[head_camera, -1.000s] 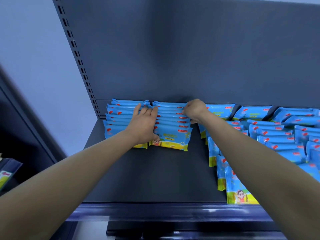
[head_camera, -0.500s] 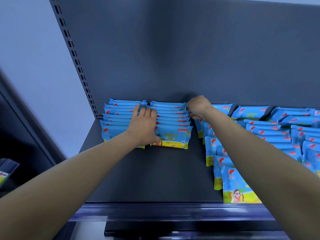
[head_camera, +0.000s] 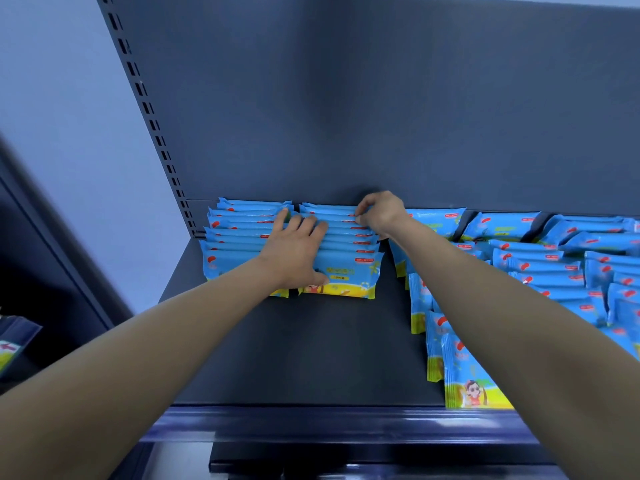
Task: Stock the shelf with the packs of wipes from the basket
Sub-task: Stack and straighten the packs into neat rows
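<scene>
Blue packs of wipes with yellow bottoms stand in rows on the dark shelf (head_camera: 311,355). My left hand (head_camera: 294,249) lies flat with straight fingers over the tops of two rows at the back left, the left row (head_camera: 235,237) and the second row (head_camera: 349,268). My right hand (head_camera: 379,211) is at the back right end of the second row, fingers curled, pinching the top edge of a rear pack. More rows of packs (head_camera: 540,268) fill the right side. The basket is not in view.
The shelf's back panel (head_camera: 346,116) rises right behind the packs. A slotted upright (head_camera: 152,126) stands at the left. The shelf's front rail (head_camera: 311,424) runs below. One row of packs (head_camera: 464,375) reaches the front edge at right. A partly seen pack (head_camera: 14,344) is at far left.
My right hand has moved a little back toward the panel along the second row. My left hand stays pressed on the two left rows.
</scene>
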